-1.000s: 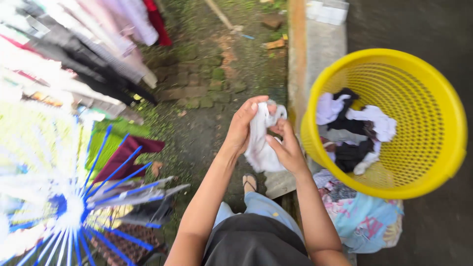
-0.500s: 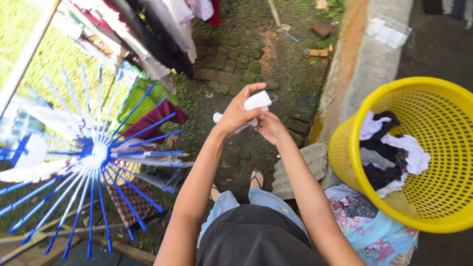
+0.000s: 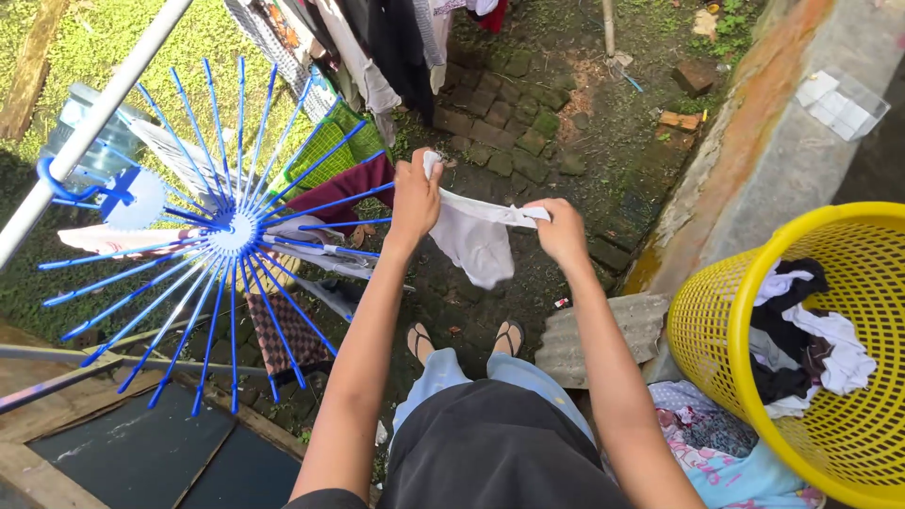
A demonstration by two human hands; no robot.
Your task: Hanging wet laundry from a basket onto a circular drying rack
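A small white garment [image 3: 476, 236] hangs stretched between my two hands. My left hand [image 3: 416, 194] grips its left corner, close to the tips of a blue round drying hanger [image 3: 233, 232] with spokes fanning out. My right hand [image 3: 561, 229] grips the right end of the garment's top edge. Thin cloths are draped on several of the hanger's spokes. The hanger is hooked on a white slanted pole [image 3: 94, 132].
A yellow perforated laundry basket [image 3: 707, 325] with white and dark clothes stands at the right, on a patterned cloth [image 3: 712, 452]. A concrete ledge [image 3: 768, 151] runs behind it. Hung clothes [image 3: 377, 47] are above, mossy bricks underfoot, a dark board [image 3: 160, 452] at lower left.
My hands have moved apart and spread the white garment open; a second ago it was bunched between them. The view has swung left, toward the blue hanger.
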